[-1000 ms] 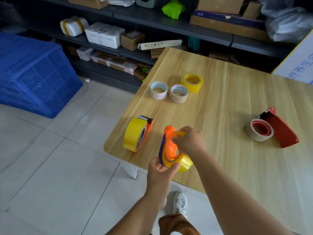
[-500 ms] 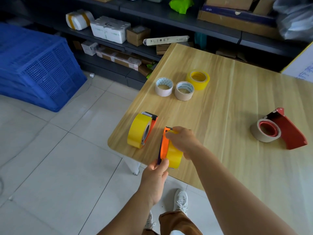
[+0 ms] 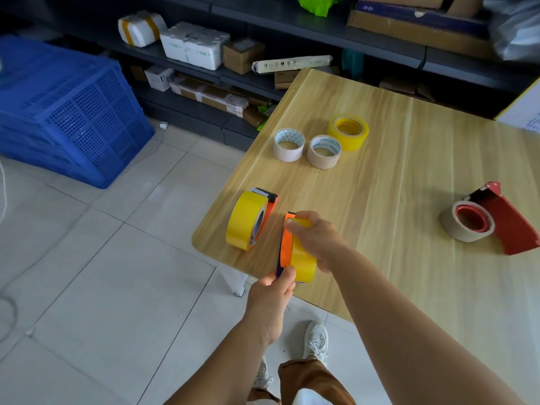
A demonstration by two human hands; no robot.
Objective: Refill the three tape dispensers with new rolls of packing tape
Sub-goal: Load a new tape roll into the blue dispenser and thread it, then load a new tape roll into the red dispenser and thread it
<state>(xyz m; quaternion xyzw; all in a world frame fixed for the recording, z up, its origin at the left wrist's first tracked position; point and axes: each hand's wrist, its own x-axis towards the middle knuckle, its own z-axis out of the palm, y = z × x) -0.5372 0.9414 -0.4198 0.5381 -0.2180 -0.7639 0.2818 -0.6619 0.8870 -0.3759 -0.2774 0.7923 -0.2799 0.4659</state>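
Head view: since a second ago we have turned the orange dispenser [image 3: 287, 244] upright at the table [image 3: 380, 176] edge, its yellow roll [image 3: 304, 263] seated. We judge this refill nearly done. Left hand [image 3: 273, 299] pinches its lower end; right hand [image 3: 317, 238] wraps the roll.

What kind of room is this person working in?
Probably a stockroom or packing area: dark shelves loaded with cardboard boxes, stacked blue crates, and a wooden table with packing tape.

Three loose rolls [image 3: 320, 141] lie behind two dispensers [image 3: 263, 226] — a third [image 3: 496, 222] sits far right.
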